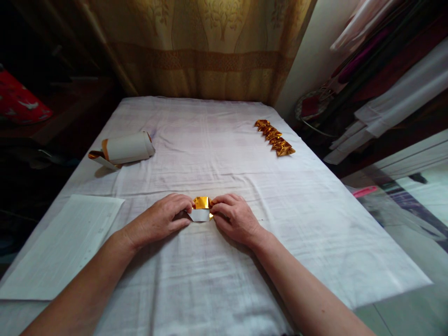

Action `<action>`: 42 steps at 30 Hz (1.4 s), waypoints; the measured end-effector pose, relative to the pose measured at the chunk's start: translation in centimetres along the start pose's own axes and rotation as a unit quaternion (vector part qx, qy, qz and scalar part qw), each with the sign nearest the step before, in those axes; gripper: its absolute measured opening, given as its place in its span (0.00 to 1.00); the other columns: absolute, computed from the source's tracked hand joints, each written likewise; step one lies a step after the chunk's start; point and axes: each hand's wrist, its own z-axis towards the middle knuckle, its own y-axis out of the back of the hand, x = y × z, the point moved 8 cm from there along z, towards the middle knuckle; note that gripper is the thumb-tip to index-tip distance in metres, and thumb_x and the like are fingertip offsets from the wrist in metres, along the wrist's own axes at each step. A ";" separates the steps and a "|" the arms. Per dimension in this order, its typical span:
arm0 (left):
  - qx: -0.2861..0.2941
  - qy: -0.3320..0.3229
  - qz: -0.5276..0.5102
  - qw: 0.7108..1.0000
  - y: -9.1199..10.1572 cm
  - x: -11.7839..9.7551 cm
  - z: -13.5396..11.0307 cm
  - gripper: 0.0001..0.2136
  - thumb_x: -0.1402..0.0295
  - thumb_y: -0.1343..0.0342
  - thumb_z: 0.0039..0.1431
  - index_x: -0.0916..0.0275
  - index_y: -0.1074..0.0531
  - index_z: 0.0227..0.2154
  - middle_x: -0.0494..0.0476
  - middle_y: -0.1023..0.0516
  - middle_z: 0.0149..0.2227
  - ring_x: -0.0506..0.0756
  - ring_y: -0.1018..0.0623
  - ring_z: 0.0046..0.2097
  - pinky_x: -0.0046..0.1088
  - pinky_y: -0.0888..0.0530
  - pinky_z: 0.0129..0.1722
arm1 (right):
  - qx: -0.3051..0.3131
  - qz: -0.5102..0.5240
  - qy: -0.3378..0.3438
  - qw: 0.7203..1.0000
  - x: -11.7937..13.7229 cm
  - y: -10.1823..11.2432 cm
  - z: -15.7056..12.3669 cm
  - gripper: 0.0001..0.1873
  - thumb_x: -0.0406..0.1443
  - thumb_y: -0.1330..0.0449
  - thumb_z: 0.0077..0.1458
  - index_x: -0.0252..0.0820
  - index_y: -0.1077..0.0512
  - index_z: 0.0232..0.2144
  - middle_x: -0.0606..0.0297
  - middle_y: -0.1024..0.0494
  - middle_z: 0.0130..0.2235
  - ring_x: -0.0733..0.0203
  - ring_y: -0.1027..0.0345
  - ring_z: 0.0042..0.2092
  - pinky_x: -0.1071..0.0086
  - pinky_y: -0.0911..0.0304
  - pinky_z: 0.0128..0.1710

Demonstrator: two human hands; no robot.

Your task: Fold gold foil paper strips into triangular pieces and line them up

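Note:
A small piece of gold foil paper (pixel 201 203), shiny gold on one face and white on the other, lies partly folded on the white cloth. My left hand (pixel 167 215) pinches its left end between thumb and fingers. On the other side, my right hand (pixel 235 218) grips the right end in the same way. Gold shows along the upper middle of the piece, and a white flap faces up below it. Both ends are partly hidden under my fingers.
White cloth covers the table (pixel 210 280). A roll of gold-and-white paper (pixel 129 147) lies at the back left, its end loose. White sheets (pixel 66 247) rest at the left edge. Folded gold pieces (pixel 275 137) form a row at the back right. A curtain (pixel 210 51) hangs behind.

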 end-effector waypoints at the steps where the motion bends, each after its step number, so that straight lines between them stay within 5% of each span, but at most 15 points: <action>1: 0.002 -0.007 0.000 1.000 -0.1 -0.1 0.1 0.03 0.70 0.44 0.59 0.57 0.29 0.35 0.52 0.23 0.46 0.56 0.27 0.50 0.33 0.31 0.52 | 0.007 0.000 0.000 1.000 0.0 0.0 0.0 0.07 0.31 0.39 0.57 0.45 0.23 0.38 0.62 0.21 0.47 0.58 0.31 0.47 0.62 0.39 0.50; 11: -0.100 0.040 -0.041 0.993 0.3 1.6 0.0 0.08 0.61 0.43 0.61 0.58 0.29 0.40 0.51 0.21 0.38 0.53 0.22 0.38 0.30 0.26 0.39 | 0.015 -0.007 -0.005 1.000 0.3 0.3 0.1 0.06 0.33 0.36 0.56 0.44 0.24 0.38 0.62 0.22 0.47 0.56 0.31 0.48 0.60 0.40 0.50; 21: -0.146 -0.089 0.055 0.984 0.3 0.0 -0.3 0.09 0.63 0.49 0.68 0.58 0.25 0.41 0.56 0.19 0.45 0.54 0.21 0.46 0.32 0.25 0.48 | -0.001 -0.046 0.005 0.999 0.7 0.3 0.1 0.05 0.36 0.36 0.57 0.45 0.24 0.38 0.61 0.22 0.47 0.56 0.31 0.47 0.61 0.38 0.48; 30: -0.168 -0.144 0.095 0.971 0.5 -1.4 -0.6 0.07 0.69 0.48 0.66 0.60 0.24 0.37 0.56 0.20 0.40 0.53 0.23 0.41 0.29 0.25 0.43 | -0.019 -0.107 0.054 0.993 1.6 0.0 0.0 0.08 0.35 0.44 0.65 0.43 0.24 0.39 0.61 0.19 0.44 0.57 0.30 0.43 0.62 0.37 0.45; 35: -0.171 -0.108 0.121 0.972 0.5 -0.9 -0.7 0.09 0.66 0.48 0.67 0.59 0.23 0.37 0.55 0.20 0.36 0.53 0.23 0.38 0.30 0.27 0.39 | -0.035 -0.063 0.030 0.997 1.0 0.1 -0.1 0.08 0.34 0.44 0.65 0.43 0.24 0.39 0.61 0.19 0.41 0.58 0.30 0.41 0.64 0.36 0.43; 42: -0.178 0.025 0.093 0.979 0.6 0.4 -0.3 0.11 0.60 0.49 0.66 0.58 0.25 0.37 0.54 0.19 0.35 0.56 0.22 0.38 0.34 0.28 0.42 | -0.023 -0.059 -0.088 0.994 -0.5 -0.3 0.3 0.07 0.35 0.43 0.63 0.44 0.24 0.37 0.61 0.21 0.36 0.57 0.30 0.39 0.64 0.38 0.40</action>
